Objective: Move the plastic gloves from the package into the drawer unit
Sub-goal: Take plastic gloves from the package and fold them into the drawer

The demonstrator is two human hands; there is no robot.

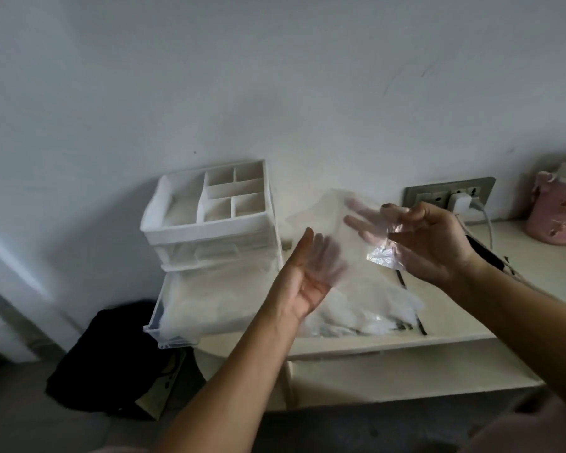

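**Insp. A:** Status, L to R?

**Insp. B:** White drawer unit sits at the left end of the desk. Its lower drawer stands open, pale film inside, prob. gloves, can't confirm. The left grip is wide: palm up, fingers straight behind the film, holding nothing. One glove hangs in the air betw. both hands, above the package. The package lies on the desk w/ more gloves in it. The right grip is narrow, thumb and fingers pinching the glove's crumpled edge.

**Insp. A:** Handling?

**Insp. B:** Judged v. light, limp, thin and slippery. No stiffness, so it will droop, cling and drift in any draught. Best hold is the bunched edge, where the film gives purchase. A flat palm underneath will support it. Rec. gathering it before lowering, or it may trail over the drawer rim.
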